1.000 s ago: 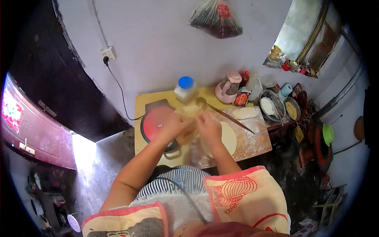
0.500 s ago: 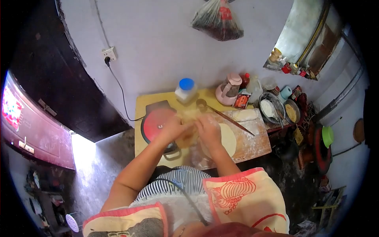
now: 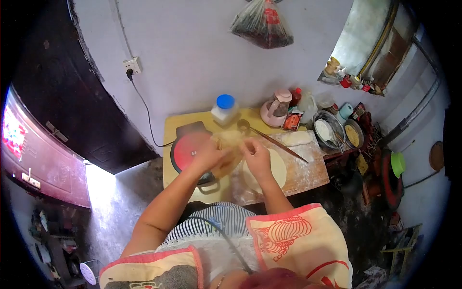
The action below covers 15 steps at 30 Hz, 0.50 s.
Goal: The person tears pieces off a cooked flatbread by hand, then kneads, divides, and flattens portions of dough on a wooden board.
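Both my hands are raised over the table between a red electric griddle and a floured board. My left hand (image 3: pixel 211 155) is closed on the left side of a thin yellow-brown sheet that looks like a cooked flatbread (image 3: pixel 228 140), partly blurred. My right hand (image 3: pixel 257 158) pinches at its right edge, with thumb and fingers together. Left of my left hand sits the shut griddle (image 3: pixel 190 150), its handle toward me. Under my right forearm, a rolled-out round of dough (image 3: pixel 278 168) lies on the board (image 3: pixel 308 166).
A dark tapered stick (image 3: pixel 281 146) crosses the board beside a pale dough piece (image 3: pixel 297 138). Behind stand a blue-lidded jar (image 3: pixel 224 108) and a pink jug (image 3: pixel 275 108). Right of them are a bowl of flour (image 3: pixel 325 130) and a bowl of yellow food (image 3: pixel 353 136). A cord (image 3: pixel 147 113) runs to the wall socket.
My right hand has turned slightly, its fingers now more curled at the sheet's edge. More of the sheet shows between my hands. The whole view has shifted a little.
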Motion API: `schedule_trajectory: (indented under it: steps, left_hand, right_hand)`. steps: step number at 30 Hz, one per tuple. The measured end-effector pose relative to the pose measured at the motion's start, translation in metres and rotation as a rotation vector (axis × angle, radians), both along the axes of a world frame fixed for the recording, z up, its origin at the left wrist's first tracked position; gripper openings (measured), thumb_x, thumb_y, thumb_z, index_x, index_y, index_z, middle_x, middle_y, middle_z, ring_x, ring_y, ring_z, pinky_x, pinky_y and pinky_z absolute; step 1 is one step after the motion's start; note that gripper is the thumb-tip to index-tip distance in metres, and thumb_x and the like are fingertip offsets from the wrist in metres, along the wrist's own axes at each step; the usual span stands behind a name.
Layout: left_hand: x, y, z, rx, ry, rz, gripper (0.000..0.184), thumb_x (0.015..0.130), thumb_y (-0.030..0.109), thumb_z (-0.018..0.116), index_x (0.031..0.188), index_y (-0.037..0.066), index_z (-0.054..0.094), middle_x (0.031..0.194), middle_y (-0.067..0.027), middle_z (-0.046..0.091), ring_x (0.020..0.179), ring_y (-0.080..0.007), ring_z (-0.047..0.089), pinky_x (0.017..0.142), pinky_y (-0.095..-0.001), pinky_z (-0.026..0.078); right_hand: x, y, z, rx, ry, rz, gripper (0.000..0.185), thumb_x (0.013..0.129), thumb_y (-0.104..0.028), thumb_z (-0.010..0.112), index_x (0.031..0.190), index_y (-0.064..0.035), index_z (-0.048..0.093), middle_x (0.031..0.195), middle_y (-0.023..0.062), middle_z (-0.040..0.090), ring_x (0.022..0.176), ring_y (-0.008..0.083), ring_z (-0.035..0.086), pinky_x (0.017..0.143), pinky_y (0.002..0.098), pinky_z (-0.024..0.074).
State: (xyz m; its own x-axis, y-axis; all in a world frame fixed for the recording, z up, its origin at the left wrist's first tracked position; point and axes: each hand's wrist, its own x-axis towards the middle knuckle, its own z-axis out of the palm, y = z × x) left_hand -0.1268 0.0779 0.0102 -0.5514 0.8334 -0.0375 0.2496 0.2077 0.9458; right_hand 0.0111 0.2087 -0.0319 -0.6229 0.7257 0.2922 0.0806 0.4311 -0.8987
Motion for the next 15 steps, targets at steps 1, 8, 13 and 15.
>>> schedule_trajectory:
  steps: [1, 8, 13, 15]
  left_hand:
    - [0.0, 0.0, -0.001, -0.022, 0.044, 0.002, 0.033, 0.086, 0.027, 0.076, 0.105, 0.0, 0.072, 0.091, -0.012, 0.074, 0.083, -0.0194, 0.071, 0.075, -0.0355, 0.055]
    - [0.0, -0.004, 0.006, -0.046, 0.096, 0.011, 0.034, 0.086, 0.027, 0.076, 0.106, 0.0, 0.071, 0.091, -0.0139, 0.074, 0.084, -0.0218, 0.072, 0.075, -0.0366, 0.055]
    - [0.004, -0.008, 0.016, -0.035, 0.043, 0.008, 0.033, 0.086, 0.026, 0.075, 0.106, 0.0, 0.071, 0.092, -0.0129, 0.074, 0.084, -0.021, 0.071, 0.076, -0.0367, 0.055]
    - [0.003, -0.006, 0.011, -0.035, 0.034, 0.019, 0.033, 0.086, 0.026, 0.075, 0.106, 0.0, 0.07, 0.092, -0.0126, 0.074, 0.084, -0.0204, 0.071, 0.076, -0.0364, 0.055]
  right_hand:
    - [0.0, -0.001, 0.0, 0.015, 0.0, 0.006, 0.021, 0.09, -0.01, 0.071, 0.109, -0.0018, 0.067, 0.088, 0.0036, 0.067, 0.081, 0.0093, 0.062, 0.074, 0.0264, 0.0512]
    - [0.001, 0.0, -0.005, -0.058, 0.042, 0.063, 0.017, 0.09, -0.008, 0.07, 0.105, -0.0016, 0.066, 0.089, 0.0011, 0.066, 0.079, 0.0069, 0.06, 0.072, 0.0241, 0.0497]
    - [0.003, 0.001, -0.005, -0.042, -0.008, 0.057, 0.015, 0.09, -0.005, 0.07, 0.103, -0.0023, 0.064, 0.087, -0.0003, 0.065, 0.079, 0.006, 0.059, 0.07, 0.0225, 0.049]
    - [-0.003, 0.001, -0.007, -0.138, 0.057, 0.052, 0.015, 0.09, -0.005, 0.07, 0.104, -0.0029, 0.063, 0.087, -0.0006, 0.064, 0.078, 0.0061, 0.059, 0.07, 0.022, 0.0491]
